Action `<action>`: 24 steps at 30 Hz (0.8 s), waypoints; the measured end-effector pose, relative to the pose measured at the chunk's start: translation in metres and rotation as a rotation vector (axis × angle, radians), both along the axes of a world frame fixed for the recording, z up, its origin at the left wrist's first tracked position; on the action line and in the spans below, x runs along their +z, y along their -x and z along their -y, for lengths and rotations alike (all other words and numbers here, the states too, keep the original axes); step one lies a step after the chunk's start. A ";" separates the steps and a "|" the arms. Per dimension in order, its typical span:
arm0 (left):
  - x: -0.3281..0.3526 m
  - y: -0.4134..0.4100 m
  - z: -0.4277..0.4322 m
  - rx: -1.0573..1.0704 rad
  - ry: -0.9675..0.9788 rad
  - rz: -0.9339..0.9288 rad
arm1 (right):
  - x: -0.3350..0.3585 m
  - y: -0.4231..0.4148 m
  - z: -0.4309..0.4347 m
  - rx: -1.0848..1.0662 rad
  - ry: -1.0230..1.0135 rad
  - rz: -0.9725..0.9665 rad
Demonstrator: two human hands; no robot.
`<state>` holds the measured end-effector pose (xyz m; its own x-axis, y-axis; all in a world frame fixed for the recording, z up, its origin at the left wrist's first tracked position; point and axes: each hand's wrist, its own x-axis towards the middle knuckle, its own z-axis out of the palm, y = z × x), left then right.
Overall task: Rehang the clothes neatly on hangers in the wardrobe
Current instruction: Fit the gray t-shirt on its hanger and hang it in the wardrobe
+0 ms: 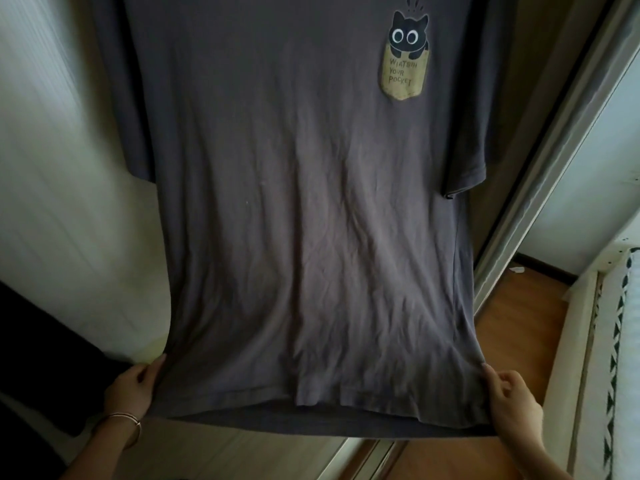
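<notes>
Both lower corners of the T-shirt (304,216) are pinched, one by the left hand (133,386) and one by the right hand (512,403), fingers closed on the hem. The shirt is hung in front of the wardrobe, its long axis running up and away from the hands, which are equally near. A hanger is probably at the top, but it is cut off from view.
</notes>
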<state>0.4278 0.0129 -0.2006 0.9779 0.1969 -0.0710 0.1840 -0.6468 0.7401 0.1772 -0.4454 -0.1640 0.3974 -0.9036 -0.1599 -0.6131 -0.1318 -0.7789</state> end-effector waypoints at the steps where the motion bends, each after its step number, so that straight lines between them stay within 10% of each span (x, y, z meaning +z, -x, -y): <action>1: -0.004 0.002 0.002 0.023 0.039 -0.013 | 0.004 -0.001 -0.007 0.037 -0.003 0.035; 8: -0.016 0.025 0.013 0.105 0.382 0.080 | 0.006 -0.003 -0.032 0.421 0.238 0.108; 24: -0.018 0.034 0.011 -0.257 -0.122 0.065 | -0.010 -0.007 -0.033 0.399 0.117 -0.089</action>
<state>0.3941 0.0018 -0.2183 0.9985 -0.0547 0.0023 -0.0427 -0.7513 0.6586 0.1839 -0.4121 -0.1739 0.7090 -0.6958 -0.1147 -0.5603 -0.4571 -0.6907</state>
